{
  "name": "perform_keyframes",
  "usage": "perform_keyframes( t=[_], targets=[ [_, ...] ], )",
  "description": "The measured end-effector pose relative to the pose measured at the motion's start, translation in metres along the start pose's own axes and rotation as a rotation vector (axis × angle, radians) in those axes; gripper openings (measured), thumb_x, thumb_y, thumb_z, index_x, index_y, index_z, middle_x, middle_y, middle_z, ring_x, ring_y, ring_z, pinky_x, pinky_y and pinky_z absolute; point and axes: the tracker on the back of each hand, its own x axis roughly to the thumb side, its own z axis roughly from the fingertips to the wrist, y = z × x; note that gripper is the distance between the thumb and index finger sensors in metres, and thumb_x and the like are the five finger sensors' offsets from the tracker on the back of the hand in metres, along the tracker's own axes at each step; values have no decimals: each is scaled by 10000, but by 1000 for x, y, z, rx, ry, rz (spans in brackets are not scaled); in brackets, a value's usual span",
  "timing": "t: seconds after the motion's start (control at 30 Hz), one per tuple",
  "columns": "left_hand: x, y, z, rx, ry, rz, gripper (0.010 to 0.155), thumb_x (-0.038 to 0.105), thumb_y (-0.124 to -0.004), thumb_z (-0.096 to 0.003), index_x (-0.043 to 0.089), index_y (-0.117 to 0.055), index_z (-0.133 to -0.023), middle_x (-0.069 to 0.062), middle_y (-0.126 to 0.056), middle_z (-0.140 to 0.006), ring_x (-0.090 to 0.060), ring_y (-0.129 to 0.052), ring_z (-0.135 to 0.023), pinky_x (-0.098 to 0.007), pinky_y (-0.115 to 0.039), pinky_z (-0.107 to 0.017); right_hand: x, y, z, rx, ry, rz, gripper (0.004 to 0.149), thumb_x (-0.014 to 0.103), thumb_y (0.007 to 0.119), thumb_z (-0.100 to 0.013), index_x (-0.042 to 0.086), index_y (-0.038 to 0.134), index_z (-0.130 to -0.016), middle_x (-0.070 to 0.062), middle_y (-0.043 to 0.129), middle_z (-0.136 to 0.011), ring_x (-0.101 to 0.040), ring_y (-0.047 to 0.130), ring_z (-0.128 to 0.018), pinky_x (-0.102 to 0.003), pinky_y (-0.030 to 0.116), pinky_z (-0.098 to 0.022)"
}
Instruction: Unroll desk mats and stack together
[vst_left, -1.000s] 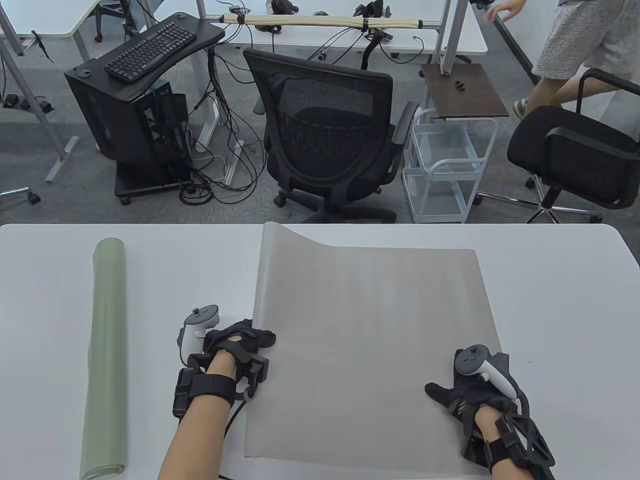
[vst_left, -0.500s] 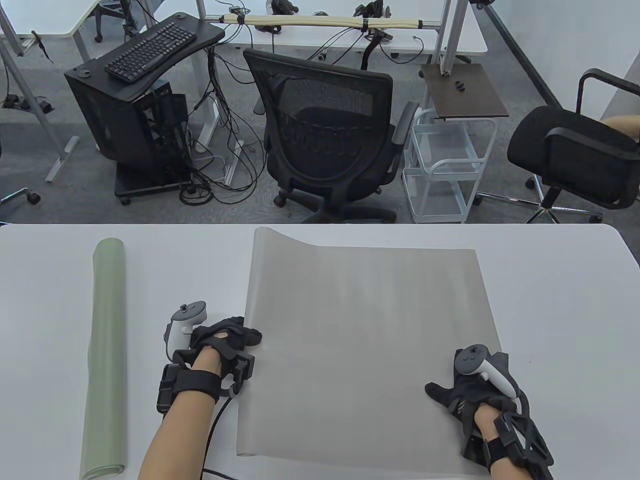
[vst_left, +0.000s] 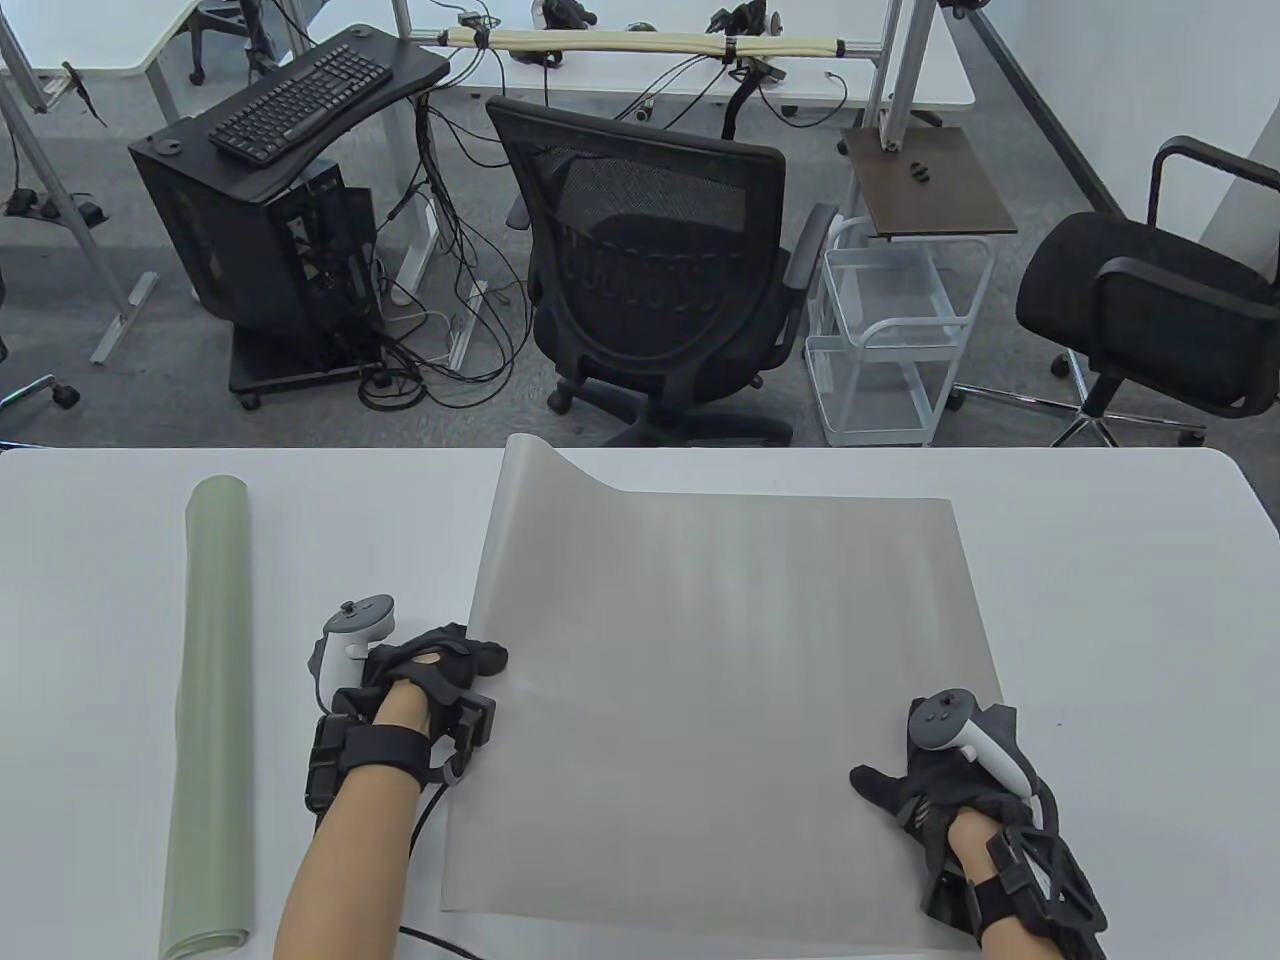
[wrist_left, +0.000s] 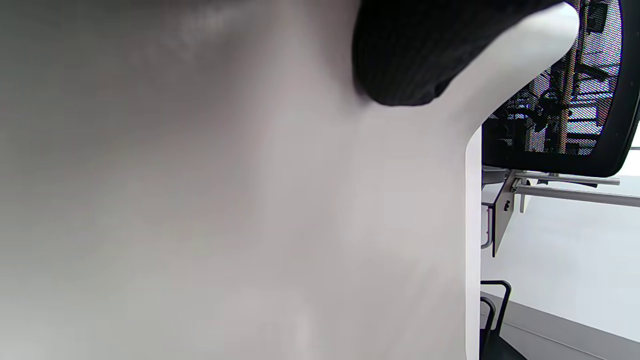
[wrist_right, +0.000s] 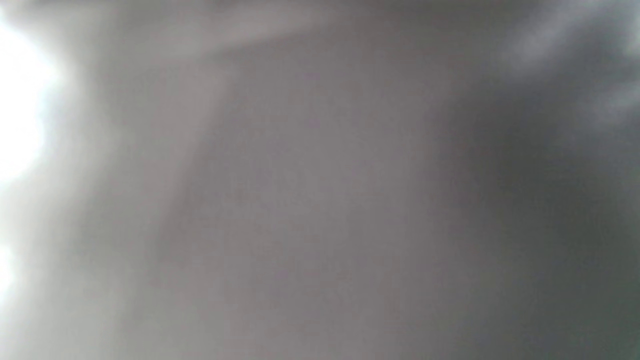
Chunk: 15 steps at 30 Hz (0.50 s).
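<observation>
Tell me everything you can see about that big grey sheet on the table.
The grey mat is a thin, flexible-looking matte sheet spread nearly flat on the white table. Its far left corner curls upward. The left hand rests on its left edge and the right hand on its near right corner.

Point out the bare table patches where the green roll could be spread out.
Bare table lies left of the green roll; a narrow strip runs between it and the grey mat, partly taken by the left hand. A wider bare patch sits right of the mat, beyond the right hand. The middle is covered by the mat.
</observation>
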Motion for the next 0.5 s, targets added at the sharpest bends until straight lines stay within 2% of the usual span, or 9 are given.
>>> perform_keyframes(
  t=[0.17, 0.5],
  targets=[
    [4, 10, 3, 48, 9, -24, 610, 272, -847, -432, 213, -504, -934, -2, -771, -879, -182, -991, -531, -355, -919, -413, 0, 0, 0, -3, -3, 0, 972, 765, 508, -346, 362, -229, -835, -11, -390, -861, -363, -356, -770, -607, -128, -544],
    [13, 15, 7, 66, 3, -65, 649, 252, -887, -421, 239, -510, -949, 30, -764, -836, -191, -977, -540, -363, -911, -416, 0, 1, 0, -11, -7, 4, 971, 763, 506, -343, 358, -226, -838, -16, -386, -866, -368, -353, -773, -612, -125, -545]
  ],
)
